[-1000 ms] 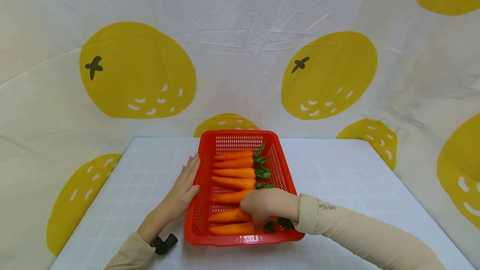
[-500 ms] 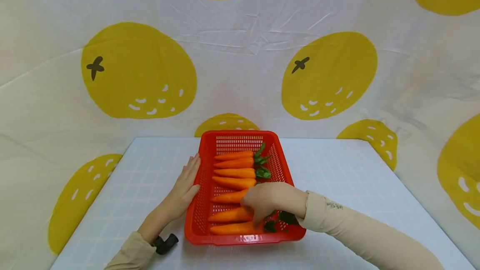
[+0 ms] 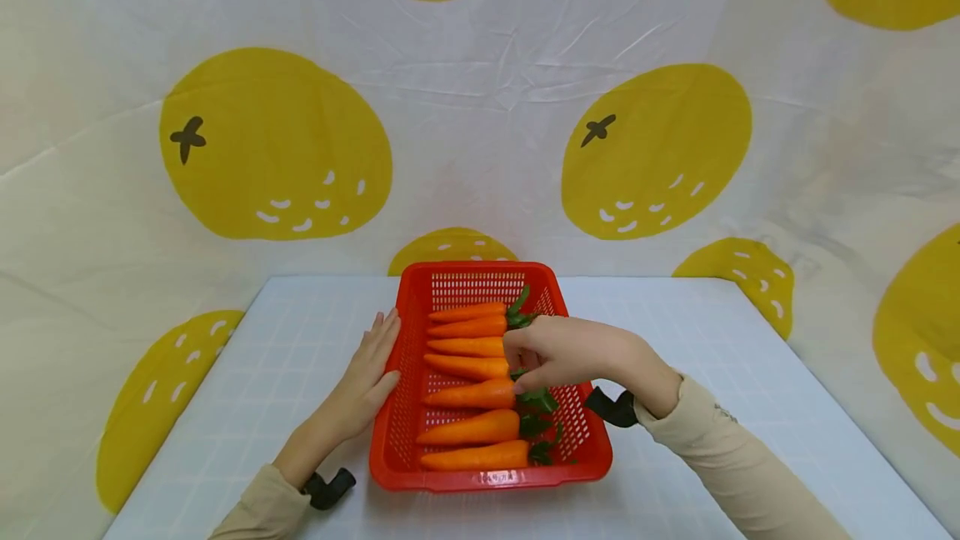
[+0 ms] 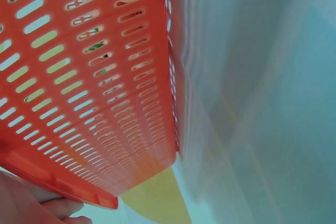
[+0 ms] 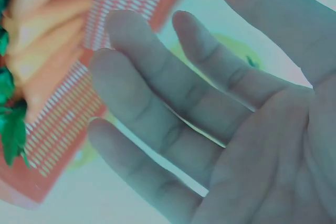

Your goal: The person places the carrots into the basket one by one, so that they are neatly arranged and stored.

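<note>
Several orange carrots (image 3: 474,457) lie in a row inside a red slotted plastic basket (image 3: 495,481), tips to the left and green leafy tops (image 3: 542,452) to the right. My left hand (image 3: 360,382) rests on the basket's left rim with straight fingers; the left wrist view shows its fingers at the rim beside the slotted wall (image 4: 89,103). Over the leafy ends of the middle carrots is my right hand (image 3: 566,352), partly hiding them. In the right wrist view its palm and loosely bent fingers (image 5: 136,95) hold nothing.
The basket stands on a pale checked tabletop (image 3: 660,340). Behind it hangs a white cloth (image 3: 480,140) printed with yellow fruit. Black wrist straps (image 3: 330,489) sit on both arms.
My right hand has lifted off the carrots near the front and moved back and slightly right, uncovering their tops. The carrots and my left hand look unmoved.
</note>
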Motion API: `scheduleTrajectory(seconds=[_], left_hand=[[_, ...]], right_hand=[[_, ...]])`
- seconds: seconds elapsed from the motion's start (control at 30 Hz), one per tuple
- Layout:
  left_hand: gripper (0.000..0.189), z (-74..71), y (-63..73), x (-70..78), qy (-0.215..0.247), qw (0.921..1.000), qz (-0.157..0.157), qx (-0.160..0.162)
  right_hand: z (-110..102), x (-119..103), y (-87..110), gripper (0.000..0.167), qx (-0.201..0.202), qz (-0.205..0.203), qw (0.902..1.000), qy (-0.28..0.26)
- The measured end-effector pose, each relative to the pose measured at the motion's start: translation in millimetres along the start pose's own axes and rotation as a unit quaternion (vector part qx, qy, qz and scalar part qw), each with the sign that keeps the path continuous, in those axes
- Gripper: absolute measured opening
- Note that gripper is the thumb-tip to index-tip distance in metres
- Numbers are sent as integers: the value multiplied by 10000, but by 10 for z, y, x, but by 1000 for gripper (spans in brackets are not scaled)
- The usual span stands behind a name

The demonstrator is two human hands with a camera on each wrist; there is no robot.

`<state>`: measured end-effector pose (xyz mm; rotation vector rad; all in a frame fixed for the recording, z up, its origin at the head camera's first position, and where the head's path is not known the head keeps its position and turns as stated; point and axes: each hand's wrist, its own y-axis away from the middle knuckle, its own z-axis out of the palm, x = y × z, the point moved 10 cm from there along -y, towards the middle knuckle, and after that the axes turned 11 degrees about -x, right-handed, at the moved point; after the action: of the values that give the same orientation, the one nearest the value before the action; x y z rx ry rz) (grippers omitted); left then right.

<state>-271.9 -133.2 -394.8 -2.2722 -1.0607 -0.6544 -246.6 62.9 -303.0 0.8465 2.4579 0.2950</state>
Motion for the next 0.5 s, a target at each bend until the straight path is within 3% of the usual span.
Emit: scheduleTrajectory(seconds=[0.17, 0.27, 0.37, 0.5], left_hand=[[68, -33, 10, -23, -240, 9997, -72, -18], [68, -54, 10, -31, -356, 9993, -56, -92], [64, -85, 13, -41, -485, 9986, -25, -195], [58, -143, 22, -65, -652, 9975, -89, -273]], right_hand=[[-276, -23, 239, 13, 968, -348, 9947, 64], [-452, -36, 418, 13, 1911, -643, 9793, 189], [-608, -51, 630, 13, 3036, -1104, 9455, 421], [-743, -11, 927, 27, 4364, -1420, 8854, 741]])
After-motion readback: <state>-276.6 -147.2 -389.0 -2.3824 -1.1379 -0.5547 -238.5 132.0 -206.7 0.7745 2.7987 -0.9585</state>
